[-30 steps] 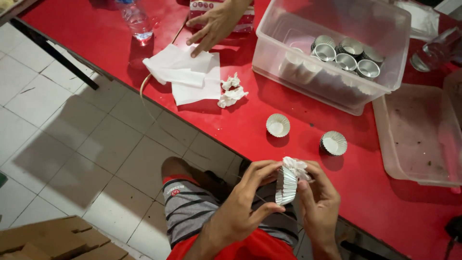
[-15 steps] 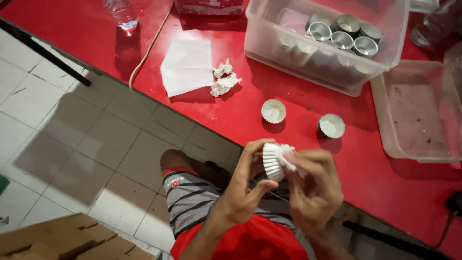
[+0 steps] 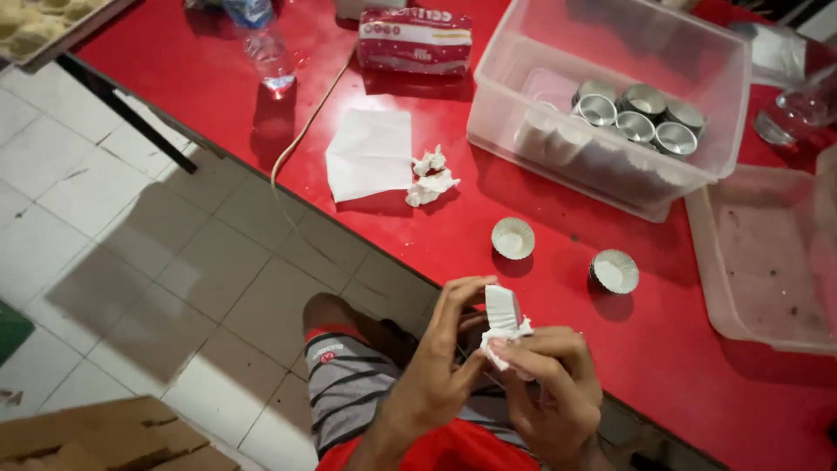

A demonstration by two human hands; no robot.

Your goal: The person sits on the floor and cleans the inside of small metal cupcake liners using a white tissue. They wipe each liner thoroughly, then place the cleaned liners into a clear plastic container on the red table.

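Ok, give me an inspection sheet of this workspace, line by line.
Surface: red table, some crumbs.
Job's things: stack of white paper cups; two lined cups on the table.
Clutter: clear tub of metal moulds, empty tray, napkin, crumpled tissue, tissue pack, bottle.
Hands: left hand and right hand both hold the stack.
Cables: cord over the table edge.
Surroundings: tiled floor, cardboard.

I see another person's hand, on the white tissue (image 3: 370,153) near the table's far edge a second ago, gone; my left hand (image 3: 436,375) and right hand (image 3: 549,388) have turned the fluted paper cup stack (image 3: 503,316) upright.
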